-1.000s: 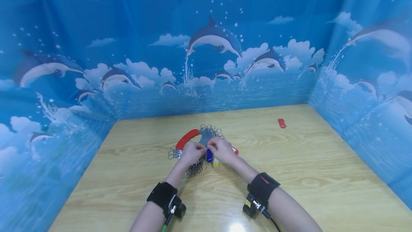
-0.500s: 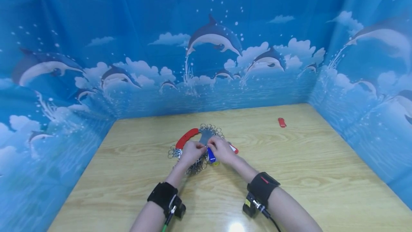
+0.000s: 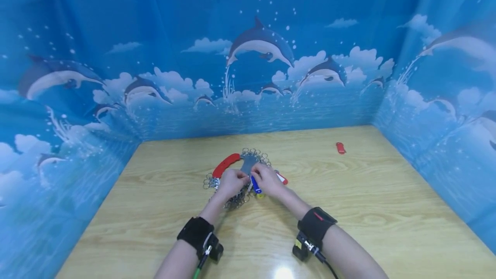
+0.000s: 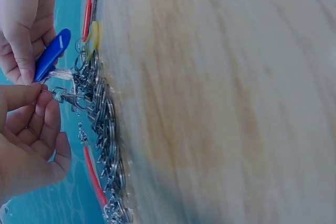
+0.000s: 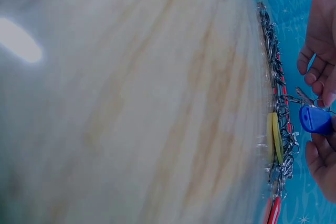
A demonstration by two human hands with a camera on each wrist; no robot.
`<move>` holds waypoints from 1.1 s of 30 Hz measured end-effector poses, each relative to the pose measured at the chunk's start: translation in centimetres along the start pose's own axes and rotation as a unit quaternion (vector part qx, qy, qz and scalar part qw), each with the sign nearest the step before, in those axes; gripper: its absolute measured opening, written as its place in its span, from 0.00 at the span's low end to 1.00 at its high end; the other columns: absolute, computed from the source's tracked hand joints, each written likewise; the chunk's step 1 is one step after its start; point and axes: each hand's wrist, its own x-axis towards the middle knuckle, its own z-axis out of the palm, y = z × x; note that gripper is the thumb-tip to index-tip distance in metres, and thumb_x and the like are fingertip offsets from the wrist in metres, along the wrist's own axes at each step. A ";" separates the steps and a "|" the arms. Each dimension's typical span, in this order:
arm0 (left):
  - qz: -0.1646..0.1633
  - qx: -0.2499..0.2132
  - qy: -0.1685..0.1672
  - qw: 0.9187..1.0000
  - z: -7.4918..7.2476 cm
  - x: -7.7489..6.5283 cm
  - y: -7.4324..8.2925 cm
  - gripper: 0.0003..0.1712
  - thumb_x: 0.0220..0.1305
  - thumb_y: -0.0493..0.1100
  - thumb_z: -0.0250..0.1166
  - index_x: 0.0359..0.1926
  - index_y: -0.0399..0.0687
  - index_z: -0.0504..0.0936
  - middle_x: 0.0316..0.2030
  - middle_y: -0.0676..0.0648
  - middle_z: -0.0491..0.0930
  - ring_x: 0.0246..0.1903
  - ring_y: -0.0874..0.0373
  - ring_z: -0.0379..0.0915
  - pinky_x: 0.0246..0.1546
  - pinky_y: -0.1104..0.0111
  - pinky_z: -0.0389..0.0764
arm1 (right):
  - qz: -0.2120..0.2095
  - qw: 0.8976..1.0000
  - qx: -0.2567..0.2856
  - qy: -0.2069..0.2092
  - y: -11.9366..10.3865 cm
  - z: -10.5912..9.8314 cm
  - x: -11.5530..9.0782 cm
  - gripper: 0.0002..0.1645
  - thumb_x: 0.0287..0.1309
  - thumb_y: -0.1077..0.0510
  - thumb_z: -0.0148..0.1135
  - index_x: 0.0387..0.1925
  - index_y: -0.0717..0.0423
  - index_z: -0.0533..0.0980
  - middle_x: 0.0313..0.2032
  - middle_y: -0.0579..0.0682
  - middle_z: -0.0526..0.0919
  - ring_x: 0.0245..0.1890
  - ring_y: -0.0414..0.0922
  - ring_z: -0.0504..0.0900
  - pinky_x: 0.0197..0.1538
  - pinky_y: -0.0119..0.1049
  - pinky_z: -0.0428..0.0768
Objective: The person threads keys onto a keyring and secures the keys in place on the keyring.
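Observation:
My right hand (image 3: 267, 181) pinches a blue key tag (image 3: 255, 184) at its end; in the left wrist view the blue tag (image 4: 52, 54) slants up from the fingertips. Close beside it, my left hand (image 3: 231, 183) pinches at a small metal ring or clip end (image 4: 46, 89), mostly covered by the fingertips. A key (image 5: 303, 97) hangs by the blue tag in the right wrist view. Under both hands lies a round key holder with a red curved section (image 3: 226, 165), a grey plate (image 3: 248, 165) and many metal snap clips (image 4: 107, 124) with rings.
A yellow key tag (image 5: 275, 137) and a red-and-white key tag (image 3: 282, 178) lie at the holder's right side. Farther off, a red key tag (image 3: 340, 148) lies at the back right of the wooden table (image 3: 368, 201). A dolphin-print curtain (image 3: 193, 98) surrounds the table's back and sides.
The blue key tag has swung from upright to a tilt, its lower end moving right over the yellow tag. Both hands stay at nearly the same place.

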 end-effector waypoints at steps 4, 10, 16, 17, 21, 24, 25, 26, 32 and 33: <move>-0.016 -0.003 0.000 1.000 -0.1 0.0 0.2 0.08 0.57 0.40 0.64 0.33 0.40 0.85 0.29 0.47 0.82 0.26 0.59 0.74 0.28 0.68 0.75 | -0.014 1.000 -0.018 0.000 -0.1 -0.1 -0.1 0.04 0.61 0.63 0.55 0.32 0.61 0.75 0.30 0.50 0.78 0.32 0.45 0.77 0.38 0.37 0.76; -0.038 -0.006 0.000 0.999 0.0 0.3 0.1 0.09 0.56 0.41 0.64 0.34 0.40 0.85 0.30 0.47 0.82 0.25 0.58 0.73 0.27 0.69 0.74 | -0.037 0.998 -0.044 0.000 -0.2 -0.2 -0.2 0.03 0.60 0.63 0.56 0.31 0.58 0.75 0.29 0.49 0.78 0.31 0.44 0.77 0.37 0.37 0.75; -0.036 -0.025 -0.015 0.999 -0.2 0.5 -0.3 0.09 0.58 0.41 0.64 0.34 0.39 0.85 0.28 0.48 0.81 0.25 0.59 0.72 0.27 0.69 0.73 | -0.050 0.998 -0.047 -0.004 -0.3 -0.5 -0.1 0.02 0.60 0.64 0.56 0.32 0.57 0.75 0.30 0.48 0.78 0.31 0.43 0.77 0.38 0.37 0.75; -0.033 -0.025 -0.020 0.999 -0.3 0.6 -0.4 0.09 0.58 0.41 0.64 0.34 0.40 0.85 0.28 0.49 0.81 0.26 0.59 0.72 0.27 0.69 0.73 | -0.047 0.998 -0.045 -0.006 -0.3 -0.5 -0.1 0.02 0.60 0.63 0.56 0.32 0.57 0.75 0.30 0.48 0.78 0.31 0.43 0.77 0.38 0.37 0.76; -0.018 -0.011 -0.042 0.999 -0.2 0.4 -0.5 0.07 0.56 0.42 0.66 0.32 0.41 0.85 0.27 0.50 0.80 0.27 0.59 0.72 0.28 0.68 0.72 | -0.041 0.998 -0.044 -0.007 -0.1 -0.4 -0.1 0.02 0.59 0.64 0.56 0.32 0.58 0.75 0.30 0.48 0.78 0.31 0.43 0.77 0.38 0.37 0.76; -0.013 0.002 -0.045 0.999 -0.1 0.3 -0.6 0.07 0.56 0.42 0.65 0.31 0.42 0.84 0.26 0.50 0.79 0.25 0.59 0.71 0.26 0.69 0.71 | -0.043 0.998 -0.048 -0.006 0.1 -0.3 -0.2 0.02 0.59 0.64 0.56 0.32 0.59 0.75 0.30 0.49 0.78 0.32 0.45 0.77 0.38 0.37 0.76; -0.016 0.003 -0.043 0.999 0.0 0.3 -0.5 0.07 0.56 0.42 0.65 0.31 0.42 0.84 0.25 0.51 0.78 0.25 0.60 0.71 0.26 0.70 0.71 | -0.043 0.998 -0.047 -0.006 0.1 -0.3 -0.2 0.02 0.59 0.64 0.56 0.32 0.60 0.75 0.30 0.49 0.78 0.32 0.45 0.77 0.38 0.38 0.76; -0.016 0.003 -0.042 0.999 0.0 0.3 -0.5 0.07 0.57 0.42 0.65 0.31 0.42 0.84 0.25 0.50 0.78 0.25 0.60 0.70 0.26 0.70 0.71 | -0.044 0.998 -0.048 -0.005 0.1 -0.3 -0.2 0.03 0.59 0.64 0.56 0.32 0.60 0.75 0.30 0.50 0.78 0.32 0.45 0.77 0.39 0.38 0.76; -0.014 0.004 -0.030 0.999 0.0 0.5 -0.1 0.07 0.58 0.41 0.63 0.32 0.42 0.83 0.25 0.49 0.78 0.24 0.59 0.70 0.24 0.70 0.71 | -0.046 0.998 -0.050 -0.003 0.2 -0.4 0.1 0.04 0.60 0.63 0.55 0.33 0.61 0.75 0.30 0.50 0.78 0.33 0.45 0.77 0.40 0.39 0.76; -0.014 0.004 -0.028 0.999 0.0 0.6 -0.1 0.07 0.58 0.41 0.63 0.32 0.42 0.83 0.25 0.50 0.78 0.23 0.59 0.70 0.24 0.70 0.71 | -0.046 0.998 -0.049 -0.003 0.2 -0.4 0.1 0.03 0.60 0.64 0.56 0.33 0.60 0.75 0.30 0.50 0.78 0.33 0.45 0.77 0.40 0.39 0.76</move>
